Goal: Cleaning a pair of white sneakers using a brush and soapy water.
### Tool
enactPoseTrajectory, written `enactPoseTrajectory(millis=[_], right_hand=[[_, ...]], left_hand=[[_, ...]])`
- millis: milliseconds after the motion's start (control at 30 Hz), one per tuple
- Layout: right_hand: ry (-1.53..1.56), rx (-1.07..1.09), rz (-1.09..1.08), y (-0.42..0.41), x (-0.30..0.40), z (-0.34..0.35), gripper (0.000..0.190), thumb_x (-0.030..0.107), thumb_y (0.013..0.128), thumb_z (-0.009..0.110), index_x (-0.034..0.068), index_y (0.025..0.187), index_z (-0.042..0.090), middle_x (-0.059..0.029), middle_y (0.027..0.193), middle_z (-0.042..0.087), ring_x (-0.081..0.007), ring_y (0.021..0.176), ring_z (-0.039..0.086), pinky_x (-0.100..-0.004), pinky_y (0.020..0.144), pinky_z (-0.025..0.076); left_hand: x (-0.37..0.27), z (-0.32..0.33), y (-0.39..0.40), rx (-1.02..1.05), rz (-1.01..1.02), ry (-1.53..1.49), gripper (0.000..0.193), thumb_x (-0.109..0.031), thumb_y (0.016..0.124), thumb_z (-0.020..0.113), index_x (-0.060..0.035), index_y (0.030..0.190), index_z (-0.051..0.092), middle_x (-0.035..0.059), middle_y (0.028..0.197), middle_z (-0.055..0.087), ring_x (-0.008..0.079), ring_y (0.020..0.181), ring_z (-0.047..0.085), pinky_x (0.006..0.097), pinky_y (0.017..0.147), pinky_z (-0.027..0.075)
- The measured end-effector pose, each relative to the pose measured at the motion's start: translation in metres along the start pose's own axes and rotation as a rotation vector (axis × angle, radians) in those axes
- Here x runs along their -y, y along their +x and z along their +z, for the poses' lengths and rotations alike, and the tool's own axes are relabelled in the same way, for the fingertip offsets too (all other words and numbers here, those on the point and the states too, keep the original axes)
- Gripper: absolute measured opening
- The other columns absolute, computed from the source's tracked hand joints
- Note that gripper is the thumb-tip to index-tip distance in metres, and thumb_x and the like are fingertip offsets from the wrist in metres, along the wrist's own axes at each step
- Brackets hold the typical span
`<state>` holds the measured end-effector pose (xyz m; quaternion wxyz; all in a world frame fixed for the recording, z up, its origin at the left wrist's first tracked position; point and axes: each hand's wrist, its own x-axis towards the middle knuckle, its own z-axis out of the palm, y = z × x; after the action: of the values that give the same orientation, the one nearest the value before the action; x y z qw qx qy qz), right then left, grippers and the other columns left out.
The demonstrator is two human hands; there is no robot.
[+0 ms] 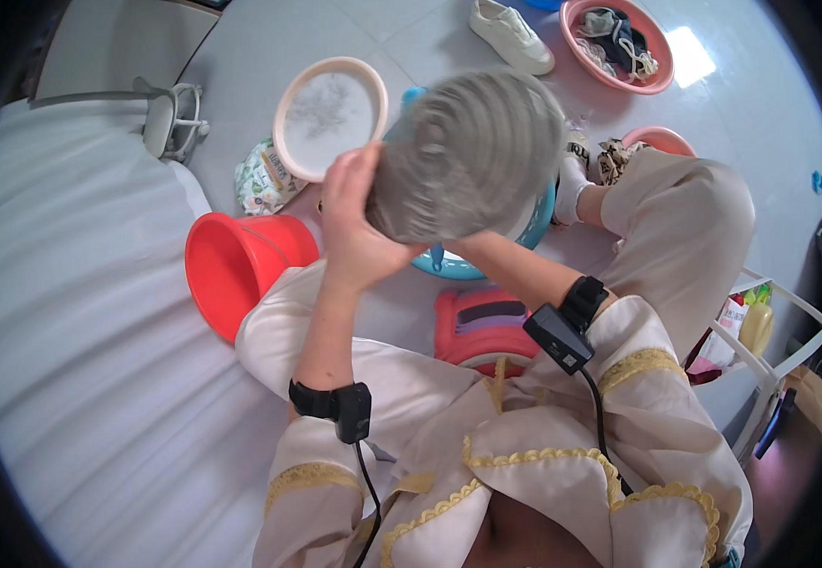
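A grey ribbed, rounded item (471, 156), blurred by motion, is held up in front of me; its exact kind is unclear. My left hand (358, 227) grips its left edge, thumb along the underside. Most of my right hand (466, 243) is hidden behind the item, with only its base showing below the lower edge. Under the item stands a teal plastic basin (544, 213), largely covered from view. A blue handle with a hole in its end (437, 257) shows over the basin's near rim.
A pale pink basin (382, 99) holds cloudy water. A red bucket (219, 277) lies tipped by my left leg. Between my legs is a red plastic item (453, 334). Farther off are a white shoe (510, 35) and a pink basin (656, 85) of clothes.
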<state>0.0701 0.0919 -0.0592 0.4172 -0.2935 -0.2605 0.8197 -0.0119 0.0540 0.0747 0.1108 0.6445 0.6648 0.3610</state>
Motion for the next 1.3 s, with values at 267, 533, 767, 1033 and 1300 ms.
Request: enactPoseTrajectory(millis=[267, 533, 767, 1033, 1300], right_hand=[[0.034, 0.046, 0.552, 0.013, 0.026, -0.021, 0.024, 0.023, 0.089, 0.055, 0.004, 0.103, 0.057, -0.0074, 0.066, 0.057, -0.0053, 0.043, 0.036, -0.0215, 0.038, 0.026], [0.293, 0.251, 1.036, 0.010, 0.049, 0.010, 0.030, 0.036, 0.090, 0.051, 0.006, 0.090, 0.051, -0.0035, 0.069, 0.048, -0.0038, 0.044, 0.026, -0.0168, 0.036, 0.023], [0.250, 0.410, 1.078, 0.000, 0.043, 0.016, 0.024, 0.019, 0.089, 0.052, 0.008, 0.068, 0.045, 0.0033, 0.053, 0.033, -0.0032, 0.038, 0.029, -0.0174, 0.032, 0.020], [-0.245, 0.456, 0.802, -0.004, 0.053, 0.010, 0.008, 0.013, 0.083, 0.055, 0.007, 0.079, 0.052, 0.0016, 0.052, 0.039, -0.0062, 0.039, 0.031, -0.0221, 0.034, 0.019], [-0.482, 0.359, 0.551, 0.000, 0.038, -0.005, 0.014, 0.008, 0.076, 0.058, 0.002, 0.088, 0.060, -0.0026, 0.053, 0.048, -0.0083, 0.039, 0.039, -0.0249, 0.034, 0.027]], left_hand=[[0.025, -0.008, -0.010, -0.216, -0.511, -0.697, 0.085, -0.009, 0.054, 0.081, 0.0042, 0.126, 0.039, 0.0145, 0.118, 0.049, 0.0221, 0.109, 0.050, 0.0339, 0.092, 0.041], [0.039, -0.032, -0.019, -0.178, -0.262, -0.335, 0.091, -0.015, 0.053, 0.085, 0.0032, 0.128, 0.037, 0.0126, 0.122, 0.045, 0.0228, 0.113, 0.047, 0.0349, 0.094, 0.039], [0.025, -0.019, -0.012, -0.114, 0.022, -0.073, 0.096, -0.025, 0.047, 0.088, 0.0038, 0.125, 0.041, 0.0122, 0.116, 0.048, 0.0237, 0.108, 0.049, 0.0362, 0.092, 0.040], [0.031, -0.011, -0.019, -0.091, -0.293, -0.532, 0.092, -0.019, 0.051, 0.086, 0.0085, 0.126, 0.039, 0.0115, 0.117, 0.049, 0.0206, 0.107, 0.049, 0.0331, 0.093, 0.039], [0.034, -0.009, -0.026, -0.159, -0.585, -0.965, 0.081, -0.005, 0.056, 0.079, 0.0045, 0.127, 0.041, 0.0133, 0.115, 0.052, 0.0229, 0.107, 0.052, 0.0351, 0.093, 0.043]])
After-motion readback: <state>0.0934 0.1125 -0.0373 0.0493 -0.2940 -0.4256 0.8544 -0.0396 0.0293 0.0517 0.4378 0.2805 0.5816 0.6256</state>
